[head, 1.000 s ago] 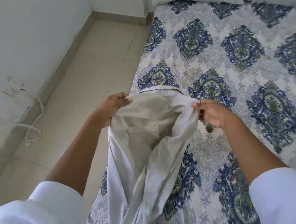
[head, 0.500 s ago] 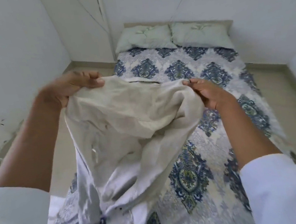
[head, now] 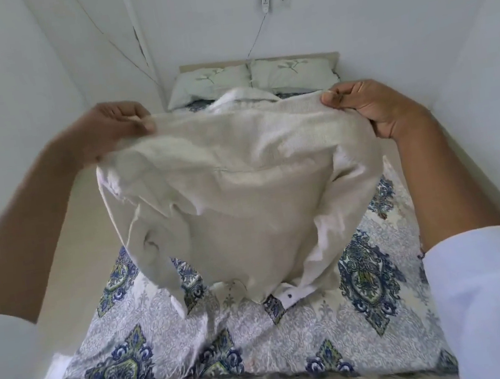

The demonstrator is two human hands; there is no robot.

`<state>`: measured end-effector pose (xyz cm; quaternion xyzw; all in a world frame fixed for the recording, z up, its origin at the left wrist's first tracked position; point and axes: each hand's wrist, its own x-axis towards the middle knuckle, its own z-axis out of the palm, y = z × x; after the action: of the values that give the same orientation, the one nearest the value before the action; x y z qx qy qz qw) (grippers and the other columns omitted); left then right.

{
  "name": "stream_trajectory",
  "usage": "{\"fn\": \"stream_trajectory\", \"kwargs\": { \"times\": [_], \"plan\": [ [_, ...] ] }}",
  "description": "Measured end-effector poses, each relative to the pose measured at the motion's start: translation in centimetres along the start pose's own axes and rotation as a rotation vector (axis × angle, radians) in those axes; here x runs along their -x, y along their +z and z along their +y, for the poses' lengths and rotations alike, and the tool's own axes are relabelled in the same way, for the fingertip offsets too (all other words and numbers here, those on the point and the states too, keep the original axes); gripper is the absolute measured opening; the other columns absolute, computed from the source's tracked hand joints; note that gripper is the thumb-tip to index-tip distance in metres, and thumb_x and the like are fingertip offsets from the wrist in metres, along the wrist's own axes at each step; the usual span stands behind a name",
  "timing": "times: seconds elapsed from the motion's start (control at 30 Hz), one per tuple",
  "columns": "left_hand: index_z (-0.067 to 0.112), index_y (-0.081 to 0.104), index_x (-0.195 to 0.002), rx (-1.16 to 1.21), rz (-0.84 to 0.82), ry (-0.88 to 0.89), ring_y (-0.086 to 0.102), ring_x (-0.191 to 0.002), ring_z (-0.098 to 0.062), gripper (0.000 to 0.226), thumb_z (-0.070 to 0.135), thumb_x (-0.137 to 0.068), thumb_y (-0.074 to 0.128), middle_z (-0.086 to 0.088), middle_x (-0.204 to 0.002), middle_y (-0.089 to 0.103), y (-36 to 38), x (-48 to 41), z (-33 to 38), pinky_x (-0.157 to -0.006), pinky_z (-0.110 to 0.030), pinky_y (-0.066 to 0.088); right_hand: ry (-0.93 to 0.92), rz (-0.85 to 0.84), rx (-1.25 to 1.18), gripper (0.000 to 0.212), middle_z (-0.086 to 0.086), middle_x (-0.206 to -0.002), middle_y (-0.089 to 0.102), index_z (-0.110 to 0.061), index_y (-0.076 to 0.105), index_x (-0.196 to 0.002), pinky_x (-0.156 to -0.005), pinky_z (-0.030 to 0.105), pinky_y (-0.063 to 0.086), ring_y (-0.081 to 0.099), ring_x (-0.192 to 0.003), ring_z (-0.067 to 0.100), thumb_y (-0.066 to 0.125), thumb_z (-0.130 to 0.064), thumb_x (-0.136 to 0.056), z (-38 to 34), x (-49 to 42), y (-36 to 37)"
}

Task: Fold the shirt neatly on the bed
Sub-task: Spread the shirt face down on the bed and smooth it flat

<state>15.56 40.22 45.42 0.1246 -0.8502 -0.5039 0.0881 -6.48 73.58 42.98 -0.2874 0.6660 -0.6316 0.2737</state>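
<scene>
Lifted higher and spread wider than half a second ago: cream button-up shirt point(head: 243, 196), pinched at its shoulders by left hand point(head: 113, 127) at ten o'clock and right hand point(head: 368, 107) at two o'clock. Hanging lengthwise toward six o'clock, hem brushing patterned bedspread point(head: 369, 310). Equally near both hands. Beyond: two pillows point(head: 290, 74), white walls, wall socket point(head: 265, 1).
</scene>
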Motion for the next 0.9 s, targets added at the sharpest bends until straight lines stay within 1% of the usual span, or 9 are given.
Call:
{"fn": "stream_trajectory", "kwargs": {
  "times": [0.07,0.27,0.33,0.43,0.57,0.67,0.77,0.83,0.9],
  "plan": [
    [0.016,0.064,-0.076,-0.146,-0.035,0.009,0.052,-0.048,-0.003,0.009,0.014,-0.085,0.066,0.010,-0.056,0.059,0.7,0.8,0.2,-0.047,-0.014,0.044,0.005,0.021,0.063,0.013,-0.003,-0.068,0.071,-0.015,0.073,-0.072,-0.058,0.020,0.056,0.065,-0.060,0.009,0.074,-0.026,-0.064,-0.2,1.1,-0.3],
    [0.009,0.063,-0.088,-0.364,0.156,0.090,0.041,-0.035,-0.002,0.008,0.017,-0.088,0.062,-0.006,-0.064,0.053,1.5,1.9,0.5,-0.033,-0.012,0.034,-0.013,0.119,0.081,0.030,-0.005,-0.069,0.070,-0.012,0.069,-0.081,-0.063,0.020,0.055,0.064,-0.064,0.008,0.077,-0.030,-0.059,-0.5,3.7,0.9],
    [0.015,0.062,-0.081,-0.330,0.228,0.142,0.039,-0.032,-0.001,0.007,0.016,-0.088,0.062,0.007,-0.051,0.051,1.3,2.5,0.6,-0.030,-0.011,0.032,-0.042,0.136,0.043,0.025,-0.006,-0.067,0.070,-0.017,0.072,-0.073,-0.061,0.019,0.055,0.064,-0.063,0.007,0.078,-0.032,-0.053,-1.2,4.6,1.8],
    [0.026,0.058,-0.070,-0.233,0.343,0.237,0.037,-0.029,-0.002,0.018,0.021,-0.086,0.064,0.008,-0.045,0.050,-0.3,3.7,1.3,-0.028,-0.010,0.029,-0.127,0.159,-0.014,0.011,-0.008,-0.064,0.069,-0.021,0.071,-0.062,-0.064,0.020,0.054,0.064,-0.063,0.006,0.078,-0.028,-0.057,-2.7,5.6,2.9],
    [0.031,0.062,-0.065,-0.130,0.366,0.359,0.038,-0.034,0.000,0.021,0.024,-0.084,0.066,0.017,-0.045,0.052,-2.3,4.7,2.5,-0.030,-0.011,0.029,-0.246,0.184,-0.020,0.014,-0.006,-0.070,0.065,-0.022,0.066,-0.066,-0.074,0.027,0.054,0.062,-0.071,0.012,0.068,-0.022,-0.080,-4.9,6.5,4.1],
    [0.038,0.064,-0.061,-0.096,0.348,0.393,0.042,-0.040,0.004,0.028,0.022,-0.084,0.067,0.021,-0.048,0.055,-3.3,4.2,2.5,-0.038,-0.009,0.032,-0.226,0.202,-0.002,0.009,-0.002,-0.076,0.065,-0.022,0.067,-0.071,-0.080,0.033,0.054,0.062,-0.076,0.016,0.070,-0.024,-0.079,-5.7,5.8,4.6],
    [0.029,0.062,-0.070,-0.210,0.323,0.334,0.044,-0.041,0.006,0.020,0.016,-0.086,0.064,0.021,-0.046,0.054,-3.2,1.9,0.6,-0.039,-0.006,0.031,-0.157,0.279,0.102,0.006,-0.007,-0.065,0.067,-0.019,0.070,-0.067,-0.071,0.025,0.054,0.062,-0.065,0.009,0.074,-0.019,-0.072,-4.6,3.8,4.7],
    [0.015,0.062,-0.081,-0.293,0.311,0.299,0.044,-0.041,0.005,0.005,0.015,-0.086,0.062,0.012,-0.050,0.054,-2.9,-0.4,-1.2,-0.039,-0.007,0.030,-0.112,0.318,0.153,0.006,-0.009,-0.058,0.065,-0.017,0.069,-0.069,-0.061,0.018,0.053,0.059,-0.057,0.005,0.074,-0.018,-0.071,-3.0,2.0,4.7],
    [0.009,0.063,-0.084,-0.371,0.308,0.276,0.045,-0.043,0.002,0.009,0.017,-0.086,0.062,-0.001,-0.059,0.051,-2.3,-2.8,-3.1,-0.041,-0.008,0.029,-0.073,0.349,0.237,0.010,-0.014,-0.050,0.060,-0.016,0.065,-0.071,-0.051,0.013,0.047,0.054,-0.049,-0.003,0.072,-0.017,-0.078,-1.0,0.4,4.5]
  ]
}}
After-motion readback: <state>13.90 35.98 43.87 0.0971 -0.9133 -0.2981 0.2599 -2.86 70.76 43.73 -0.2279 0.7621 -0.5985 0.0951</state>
